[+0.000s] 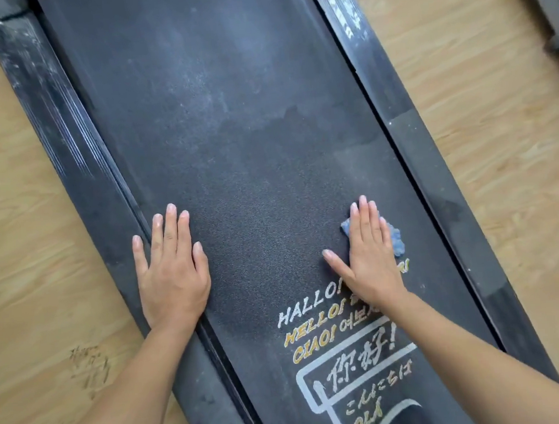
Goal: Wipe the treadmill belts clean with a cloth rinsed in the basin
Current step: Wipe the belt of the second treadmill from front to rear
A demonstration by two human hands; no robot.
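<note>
I see R hand [365,255] flat, fingers straight, pressing blue cloth [395,241] under palm onto belt [233,132]; L hand [171,269] flat, empty. Risk: the bunched cloth could slip out sideways, so dust ahead of fingertips gets missed.

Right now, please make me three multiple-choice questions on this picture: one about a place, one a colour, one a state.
1. Where is the cloth? A under the right hand; B on the floor; C on the side rail.
2. What colour is the cloth? A red; B blue; C white.
3. How is the left hand? A flat on the belt, fingers straight; B gripping the cloth; C lifted in the air.
Answers: 1 A, it peeks out beside those fingers; 2 B, its visible edges are blue; 3 A, palm down at the belt's edge.
</note>
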